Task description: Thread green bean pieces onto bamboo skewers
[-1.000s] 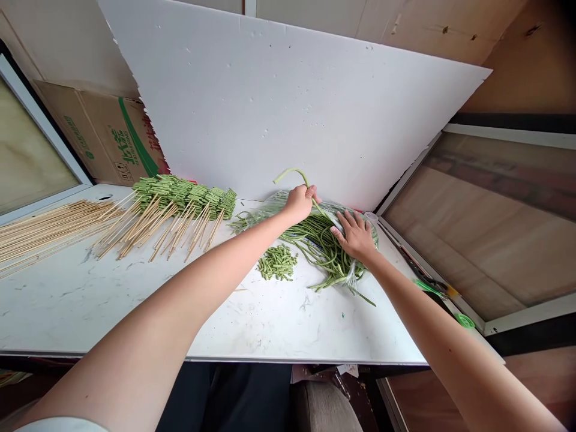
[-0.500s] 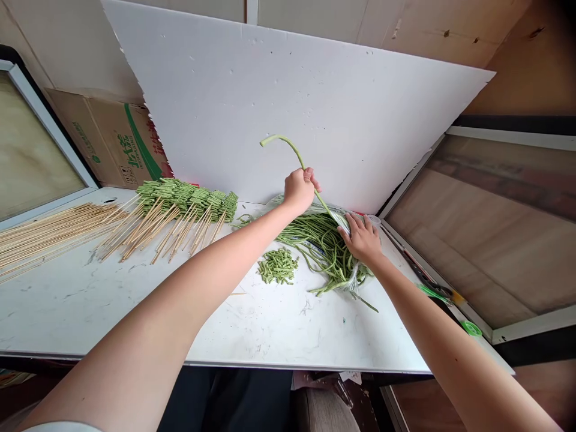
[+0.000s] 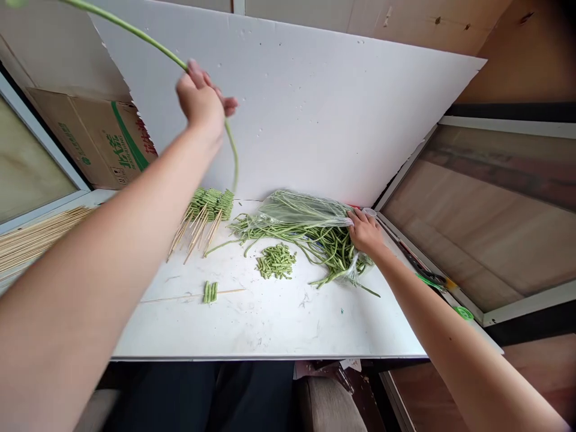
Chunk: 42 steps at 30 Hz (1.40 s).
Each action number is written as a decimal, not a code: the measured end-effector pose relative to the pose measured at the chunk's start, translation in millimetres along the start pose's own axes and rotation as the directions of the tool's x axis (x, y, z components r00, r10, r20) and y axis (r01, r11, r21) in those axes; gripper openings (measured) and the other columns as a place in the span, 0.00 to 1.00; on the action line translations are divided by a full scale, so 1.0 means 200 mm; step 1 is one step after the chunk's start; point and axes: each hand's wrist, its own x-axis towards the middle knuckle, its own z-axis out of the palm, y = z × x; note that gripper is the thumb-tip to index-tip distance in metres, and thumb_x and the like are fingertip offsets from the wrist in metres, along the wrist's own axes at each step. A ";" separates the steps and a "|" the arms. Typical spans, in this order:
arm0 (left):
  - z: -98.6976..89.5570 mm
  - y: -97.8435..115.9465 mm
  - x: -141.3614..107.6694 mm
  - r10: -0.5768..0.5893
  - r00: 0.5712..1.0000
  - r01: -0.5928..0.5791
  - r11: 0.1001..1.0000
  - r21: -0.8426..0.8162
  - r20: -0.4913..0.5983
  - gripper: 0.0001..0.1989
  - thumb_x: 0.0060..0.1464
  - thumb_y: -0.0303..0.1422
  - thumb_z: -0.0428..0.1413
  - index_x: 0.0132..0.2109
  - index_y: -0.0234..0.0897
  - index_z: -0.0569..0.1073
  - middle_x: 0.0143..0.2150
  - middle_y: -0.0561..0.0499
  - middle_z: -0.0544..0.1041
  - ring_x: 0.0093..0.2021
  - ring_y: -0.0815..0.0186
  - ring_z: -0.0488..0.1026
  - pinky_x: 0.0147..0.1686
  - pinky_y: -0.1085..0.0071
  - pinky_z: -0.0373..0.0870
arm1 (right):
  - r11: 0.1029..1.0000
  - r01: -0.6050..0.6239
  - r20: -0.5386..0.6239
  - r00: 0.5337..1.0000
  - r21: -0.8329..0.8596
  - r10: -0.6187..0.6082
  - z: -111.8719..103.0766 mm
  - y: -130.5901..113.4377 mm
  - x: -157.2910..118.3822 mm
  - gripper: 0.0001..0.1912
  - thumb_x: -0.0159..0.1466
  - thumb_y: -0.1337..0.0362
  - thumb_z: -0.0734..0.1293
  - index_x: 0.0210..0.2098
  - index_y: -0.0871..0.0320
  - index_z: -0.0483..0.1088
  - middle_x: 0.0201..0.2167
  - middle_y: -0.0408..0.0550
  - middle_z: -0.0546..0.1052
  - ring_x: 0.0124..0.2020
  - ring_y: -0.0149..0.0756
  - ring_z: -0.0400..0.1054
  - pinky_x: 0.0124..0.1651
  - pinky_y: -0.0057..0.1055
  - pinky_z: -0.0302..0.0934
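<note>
My left hand point(image 3: 202, 96) is raised at the upper left, closed round a long green bean stalk point(image 3: 148, 39) that arches to the upper left and hangs down below the fist. My right hand point(image 3: 365, 231) presses on the plastic bag point(image 3: 306, 208) beside a heap of long beans point(image 3: 335, 246); its fingers are spread. A small pile of cut bean pieces point(image 3: 276, 261) lies in front of the heap. Left of it, a skewer point(image 3: 231, 291) carries a few bean pieces point(image 3: 210, 292). Finished-looking bean skewers point(image 3: 209, 204) are lined up behind my left forearm, partly hidden.
Bare skewers point(image 3: 40, 237) lie at the left on the white table point(image 3: 270, 327). A white board point(image 3: 288, 108) stands behind, with a cardboard box point(image 3: 96, 141) at its left. Scissors point(image 3: 432, 277) and a green tape roll point(image 3: 463, 312) are near the right edge.
My left hand has moved up and left, drawing the long bean away from the heap. My right hand stays on the bag. The skewer with pieces has come into sight from behind my left arm.
</note>
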 end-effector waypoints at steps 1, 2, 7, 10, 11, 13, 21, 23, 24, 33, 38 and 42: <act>-0.06 0.05 0.05 0.038 0.999 -0.038 0.999 0.024 -0.004 0.22 0.79 0.42 0.30 0.38 0.40 0.58 0.28 0.59 0.58 0.36 0.70 0.79 0.47 0.59 0.79 | 1.000 -0.009 -0.003 1.000 0.011 0.009 0.00 -0.01 0.01 0.34 0.74 0.55 0.52 0.76 0.55 0.56 0.77 0.55 0.57 0.73 0.65 0.52 0.67 0.64 0.58; -0.12 0.09 0.08 0.071 0.997 -0.072 0.997 0.037 0.040 0.22 0.79 0.40 0.31 0.36 0.41 0.59 0.28 0.58 0.58 0.40 0.67 0.80 0.45 0.59 0.79 | 1.000 -0.021 -0.004 1.000 0.018 0.021 0.00 -0.02 0.02 0.34 0.74 0.53 0.52 0.76 0.55 0.57 0.77 0.56 0.57 0.73 0.65 0.52 0.67 0.65 0.57; -0.28 0.25 0.05 0.073 0.959 -0.148 0.954 0.262 0.276 0.25 0.78 0.45 0.41 0.32 0.37 0.63 0.25 0.57 0.57 0.45 0.63 0.77 0.56 0.51 0.72 | 0.999 -0.042 0.063 0.997 0.020 0.040 -0.08 -0.12 0.03 0.39 0.71 0.46 0.58 0.77 0.55 0.54 0.77 0.61 0.54 0.76 0.67 0.47 0.69 0.67 0.53; -0.33 0.24 -0.03 0.023 0.895 -0.296 0.779 0.553 0.446 0.26 0.77 0.44 0.45 0.35 0.32 0.73 0.27 0.55 0.67 0.44 0.63 0.76 0.59 0.48 0.69 | 0.994 0.106 0.075 0.991 0.028 -0.107 -0.16 -0.25 -0.01 0.45 0.69 0.46 0.61 0.79 0.53 0.44 0.79 0.60 0.48 0.78 0.67 0.40 0.72 0.69 0.46; -0.34 0.21 -0.06 0.004 0.856 -0.382 0.679 0.627 0.517 0.24 0.76 0.41 0.47 0.36 0.31 0.76 0.30 0.53 0.71 0.44 0.63 0.76 0.60 0.51 0.69 | 0.985 0.169 0.068 0.983 0.026 -0.171 -0.18 -0.31 -0.02 0.47 0.68 0.44 0.62 0.80 0.52 0.41 0.80 0.58 0.46 0.79 0.67 0.37 0.74 0.69 0.42; -0.35 0.11 -0.13 -0.116 0.776 -0.514 0.452 0.729 0.620 0.19 0.74 0.38 0.51 0.39 0.32 0.81 0.32 0.51 0.77 0.42 0.62 0.76 0.58 0.57 0.71 | 0.959 0.285 0.084 0.955 0.014 -0.285 -0.19 -0.43 -0.06 0.52 0.66 0.37 0.63 0.80 0.48 0.38 0.81 0.55 0.41 0.80 0.67 0.32 0.75 0.71 0.34; -0.31 -0.44 -0.54 -0.519 0.424 -0.761 0.241 0.603 0.742 0.19 0.49 0.47 0.69 0.44 0.40 0.82 0.42 0.43 0.84 0.41 0.52 0.81 0.44 0.64 0.74 | 0.915 0.402 0.251 0.891 -0.043 -0.379 -0.01 -0.59 -0.08 0.67 0.57 0.29 0.68 0.80 0.47 0.28 0.81 0.55 0.31 0.79 0.72 0.24 0.73 0.75 0.27; -0.29 -0.53 -0.62 -0.523 0.381 -0.794 0.237 0.560 0.762 0.24 0.49 0.48 0.70 0.49 0.40 0.81 0.46 0.40 0.84 0.45 0.49 0.81 0.45 0.63 0.74 | 0.920 0.389 0.255 0.896 -0.059 -0.363 0.01 -0.55 -0.06 0.64 0.60 0.33 0.69 0.80 0.46 0.28 0.81 0.55 0.32 0.80 0.70 0.25 0.73 0.75 0.29; -0.29 -0.57 -0.64 -0.524 0.373 -0.800 0.237 0.551 0.766 0.28 0.48 0.49 0.70 0.52 0.39 0.80 0.48 0.39 0.84 0.46 0.48 0.81 0.46 0.62 0.74 | 0.922 0.383 0.247 0.901 -0.065 -0.357 0.02 -0.53 -0.05 0.63 0.61 0.35 0.69 0.80 0.45 0.28 0.81 0.54 0.33 0.80 0.70 0.26 0.73 0.75 0.30; -0.28 -0.88 -0.67 -0.532 0.413 -0.756 0.252 0.604 0.739 0.42 0.44 0.48 0.72 0.62 0.33 0.73 0.49 0.33 0.83 0.50 0.40 0.80 0.49 0.60 0.71 | 0.933 0.343 0.204 0.926 -0.106 -0.317 0.10 -0.47 0.01 0.54 0.67 0.41 0.65 0.80 0.45 0.31 0.81 0.55 0.39 0.79 0.71 0.35 0.72 0.73 0.40; -0.29 -0.96 -0.63 -0.519 0.421 -0.729 0.295 0.617 0.744 0.34 0.46 0.45 0.71 0.57 0.33 0.77 0.47 0.35 0.84 0.49 0.40 0.81 0.49 0.60 0.71 | 0.925 0.360 0.198 0.922 -0.125 -0.332 0.14 -0.47 0.04 0.48 0.71 0.48 0.63 0.80 0.45 0.33 0.81 0.53 0.38 0.79 0.68 0.34 0.74 0.70 0.39; -0.27 -1.02 -0.57 -0.509 0.421 -0.743 0.281 0.608 0.751 0.27 0.47 0.43 0.70 0.53 0.36 0.79 0.47 0.38 0.84 0.50 0.43 0.79 0.50 0.61 0.70 | 0.914 0.379 0.181 0.918 -0.142 -0.352 0.17 -0.46 0.08 0.50 0.70 0.53 0.65 0.80 0.44 0.30 0.82 0.49 0.34 0.80 0.67 0.34 0.75 0.66 0.40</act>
